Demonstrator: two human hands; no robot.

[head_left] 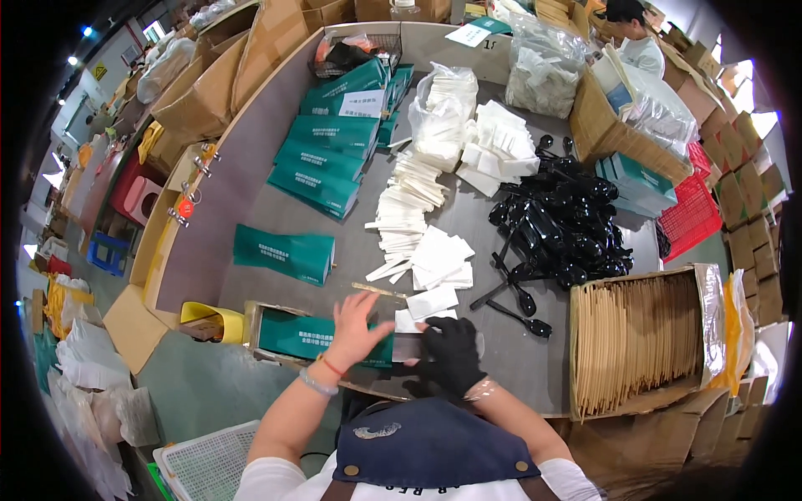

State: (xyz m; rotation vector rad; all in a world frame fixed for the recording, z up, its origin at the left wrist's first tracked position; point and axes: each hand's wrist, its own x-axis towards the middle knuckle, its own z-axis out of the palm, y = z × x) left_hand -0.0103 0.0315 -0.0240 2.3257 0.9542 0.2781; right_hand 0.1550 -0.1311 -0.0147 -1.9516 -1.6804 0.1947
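My bare left hand (355, 330), with a bracelet and a red string at the wrist, is open with fingers spread. It is over the right part of a teal printed paper sleeve (292, 334), which lies in a shallow open box (253, 330) at the table's near edge. My right hand (449, 359) wears a black glove. Its fingers and thumb look apart beside the nearest white folded napkins (433, 301); its underside is hidden. A thin wooden stick (378, 289) lies just beyond my left hand. Another teal sleeve (284, 253) lies farther left.
Overlapping teal sleeves (322, 163) lie far left, near a black wire basket (355, 54). Black plastic spoons (560, 225) are heaped right of the napkins. A carton of upright brown strips (639, 346) stands near right. Another person (639, 46) is at the back right.
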